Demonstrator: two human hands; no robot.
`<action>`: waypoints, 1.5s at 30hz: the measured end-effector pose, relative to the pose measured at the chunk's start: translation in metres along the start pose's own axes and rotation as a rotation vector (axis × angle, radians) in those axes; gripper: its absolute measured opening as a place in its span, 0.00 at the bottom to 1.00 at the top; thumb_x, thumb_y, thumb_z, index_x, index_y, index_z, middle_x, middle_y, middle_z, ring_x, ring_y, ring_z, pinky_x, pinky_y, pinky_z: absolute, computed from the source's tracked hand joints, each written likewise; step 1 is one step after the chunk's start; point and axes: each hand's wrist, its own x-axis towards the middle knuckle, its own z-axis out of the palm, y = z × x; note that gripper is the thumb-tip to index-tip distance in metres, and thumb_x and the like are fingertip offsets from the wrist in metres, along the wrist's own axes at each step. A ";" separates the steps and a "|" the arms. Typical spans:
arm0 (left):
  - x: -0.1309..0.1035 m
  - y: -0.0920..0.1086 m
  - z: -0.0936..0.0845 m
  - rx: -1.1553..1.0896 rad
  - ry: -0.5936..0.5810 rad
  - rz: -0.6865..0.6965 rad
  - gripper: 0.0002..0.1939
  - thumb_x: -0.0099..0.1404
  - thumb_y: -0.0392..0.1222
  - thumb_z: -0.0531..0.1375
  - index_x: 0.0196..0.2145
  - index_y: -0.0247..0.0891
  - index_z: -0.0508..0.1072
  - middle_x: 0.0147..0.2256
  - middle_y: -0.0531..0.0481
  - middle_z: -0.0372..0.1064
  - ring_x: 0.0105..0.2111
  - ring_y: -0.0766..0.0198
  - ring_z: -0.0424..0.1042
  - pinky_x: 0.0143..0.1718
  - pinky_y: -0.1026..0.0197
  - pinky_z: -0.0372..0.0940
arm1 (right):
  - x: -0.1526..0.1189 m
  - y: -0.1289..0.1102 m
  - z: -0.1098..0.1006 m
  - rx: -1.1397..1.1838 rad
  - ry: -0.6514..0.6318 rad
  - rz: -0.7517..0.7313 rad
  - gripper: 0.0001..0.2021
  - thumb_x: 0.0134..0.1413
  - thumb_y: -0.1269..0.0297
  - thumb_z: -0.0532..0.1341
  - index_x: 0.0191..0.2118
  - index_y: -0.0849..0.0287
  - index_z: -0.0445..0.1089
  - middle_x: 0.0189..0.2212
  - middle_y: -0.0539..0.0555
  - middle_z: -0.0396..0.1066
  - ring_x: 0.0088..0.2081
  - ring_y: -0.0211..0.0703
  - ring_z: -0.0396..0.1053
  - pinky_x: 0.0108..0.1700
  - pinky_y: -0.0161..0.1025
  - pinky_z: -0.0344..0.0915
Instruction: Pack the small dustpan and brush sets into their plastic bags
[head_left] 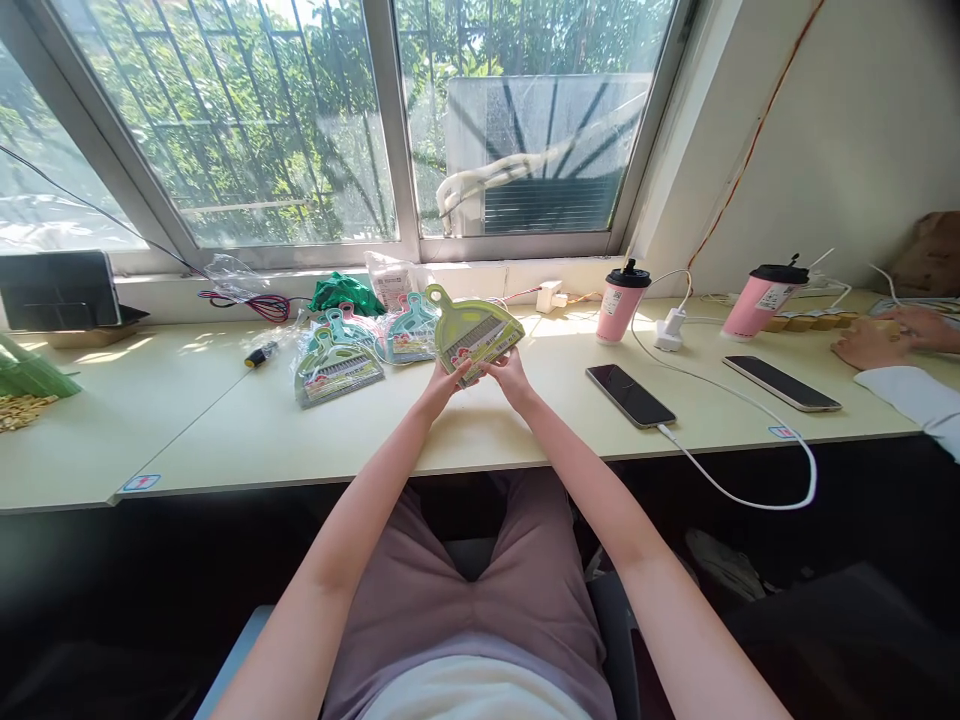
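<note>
While two more wrapped dustpan sets (337, 365) lie on the desk (225, 430) to the left, one green and one teal (411, 330), the left hand (442, 385) and the right hand (510, 375) together hold a yellow-green dustpan set (474, 335) raised just above the desk, handle tilted up and away. Both hands are closed round its lower edge, fingers pinching the packaging (how tightly, I cannot tell). This looks like the handling or unwrapping of one packet; a next move would call for a firm pinch on the film while the other hand steadies the pan. Further right lie a phone (630, 395) on its cable and a pink cup (621, 300), and another person's hands (892, 335) rest at the far edge.
</note>
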 end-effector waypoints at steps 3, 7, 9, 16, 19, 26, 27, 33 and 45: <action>-0.005 0.003 -0.003 0.034 -0.108 -0.097 0.41 0.55 0.59 0.74 0.61 0.41 0.67 0.60 0.34 0.70 0.50 0.44 0.78 0.49 0.46 0.72 | 0.000 -0.002 -0.001 -0.005 0.014 -0.022 0.37 0.30 0.62 0.78 0.46 0.49 0.58 0.39 0.49 0.76 0.50 0.52 0.76 0.60 0.57 0.70; -0.009 0.004 -0.008 0.087 -0.357 -0.259 0.39 0.56 0.56 0.74 0.61 0.44 0.69 0.63 0.33 0.66 0.54 0.40 0.75 0.53 0.42 0.69 | -0.001 -0.006 -0.003 0.017 0.022 -0.030 0.36 0.32 0.62 0.78 0.47 0.49 0.58 0.38 0.49 0.77 0.49 0.53 0.77 0.59 0.59 0.71; -0.007 0.003 -0.010 0.068 -0.396 -0.246 0.38 0.58 0.59 0.72 0.62 0.44 0.70 0.63 0.32 0.66 0.58 0.39 0.72 0.56 0.41 0.66 | -0.001 -0.007 -0.004 0.038 0.037 -0.038 0.36 0.32 0.63 0.78 0.47 0.49 0.58 0.39 0.49 0.77 0.50 0.52 0.77 0.61 0.58 0.70; 0.009 -0.005 -0.012 -0.029 -0.039 -0.081 0.38 0.56 0.64 0.70 0.59 0.44 0.73 0.61 0.39 0.69 0.64 0.41 0.65 0.61 0.42 0.63 | 0.000 -0.010 -0.004 0.062 0.037 0.042 0.36 0.29 0.70 0.75 0.47 0.49 0.59 0.38 0.48 0.76 0.51 0.52 0.75 0.61 0.57 0.71; 0.009 -0.007 -0.013 -0.016 0.025 -0.074 0.37 0.53 0.56 0.74 0.57 0.39 0.74 0.56 0.38 0.74 0.59 0.42 0.71 0.59 0.43 0.66 | 0.000 -0.010 -0.006 0.009 0.001 0.102 0.35 0.28 0.73 0.74 0.45 0.50 0.60 0.38 0.49 0.75 0.50 0.52 0.75 0.61 0.58 0.71; 0.005 -0.005 -0.013 0.058 -0.023 -0.146 0.36 0.49 0.53 0.77 0.53 0.40 0.75 0.50 0.38 0.77 0.51 0.45 0.76 0.51 0.44 0.70 | 0.002 -0.012 -0.015 -0.109 -0.035 0.131 0.34 0.28 0.74 0.73 0.45 0.50 0.60 0.40 0.48 0.73 0.50 0.54 0.74 0.56 0.67 0.74; 0.005 -0.005 -0.013 0.063 -0.019 -0.145 0.36 0.48 0.53 0.77 0.52 0.39 0.75 0.50 0.39 0.78 0.50 0.45 0.76 0.51 0.44 0.70 | 0.002 -0.013 -0.016 -0.129 -0.039 0.134 0.34 0.28 0.74 0.73 0.45 0.50 0.60 0.39 0.48 0.73 0.49 0.54 0.74 0.55 0.68 0.74; 0.003 -0.003 -0.010 0.074 0.016 -0.130 0.35 0.48 0.50 0.77 0.51 0.39 0.75 0.49 0.39 0.77 0.50 0.45 0.76 0.50 0.44 0.70 | 0.000 -0.016 -0.013 -0.130 0.012 0.138 0.29 0.34 0.76 0.72 0.43 0.50 0.61 0.41 0.51 0.75 0.51 0.57 0.75 0.55 0.67 0.74; 0.003 0.000 -0.008 0.027 0.090 -0.062 0.35 0.48 0.52 0.76 0.51 0.38 0.75 0.49 0.40 0.77 0.50 0.46 0.76 0.50 0.46 0.71 | 0.003 -0.009 -0.008 0.005 0.041 0.159 0.28 0.37 0.71 0.74 0.44 0.54 0.62 0.38 0.53 0.77 0.43 0.53 0.79 0.58 0.61 0.74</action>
